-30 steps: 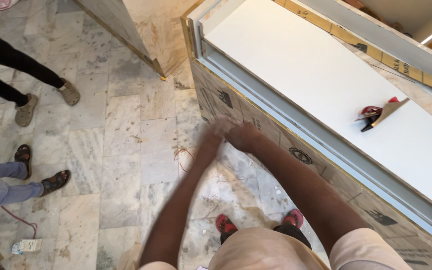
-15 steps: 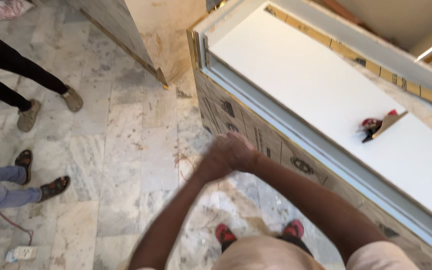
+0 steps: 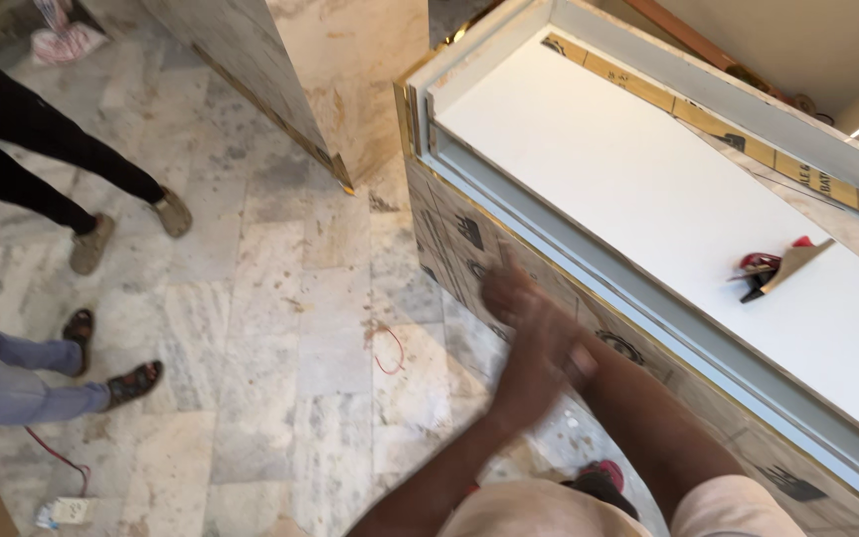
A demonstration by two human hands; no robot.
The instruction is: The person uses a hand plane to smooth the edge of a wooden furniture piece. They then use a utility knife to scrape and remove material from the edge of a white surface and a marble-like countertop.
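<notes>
Both hands meet in front of the panel [image 3: 589, 328], the long cardboard-wrapped side of a big white slab that runs from upper left to lower right. The left hand [image 3: 539, 373] lies over the right hand [image 3: 509, 298], both blurred; whether they are open or clasped I cannot tell, and nothing shows in them. The right hand is nearer the panel, just beside or touching it. A red tool [image 3: 775, 270] rests on the slab above the panel, well apart. Red wire [image 3: 390, 350] lies on the floor left of the panel
</notes>
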